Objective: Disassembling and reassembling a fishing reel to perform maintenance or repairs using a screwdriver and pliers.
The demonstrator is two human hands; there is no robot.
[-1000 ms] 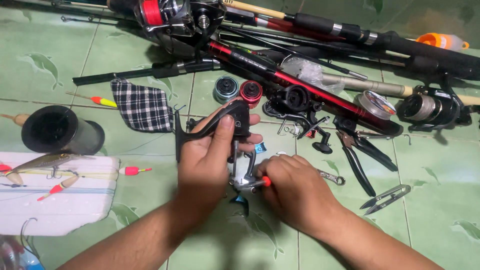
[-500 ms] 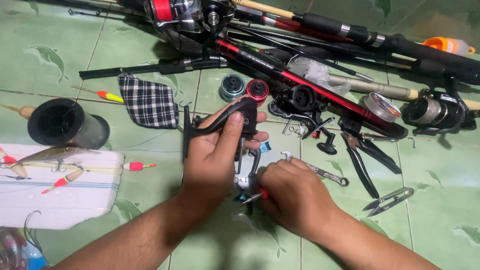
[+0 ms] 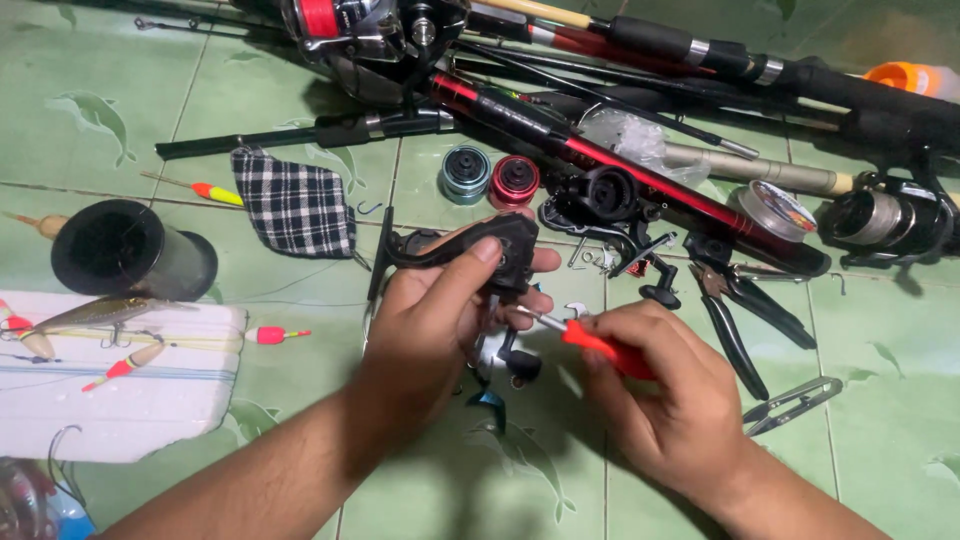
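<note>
Hands meet mid-frame over green tiled floor [image 3: 880, 470]. Left hand [image 3: 440, 320] wraps a black spinning reel body [image 3: 495, 255], thumb on top, fingers closed round it. Right hand [image 3: 670, 395] pinches a red-handled screwdriver [image 3: 585, 340], metal tip touching the reel. Just far of the reel: teal spool [image 3: 466, 172] beside red spool [image 3: 515, 180]. Checked cloth [image 3: 295, 203] far left, black cup [image 3: 125, 250] further left. Pliers [image 3: 740, 320] right, fishing rods [image 3: 620, 165] along far edge.
</note>
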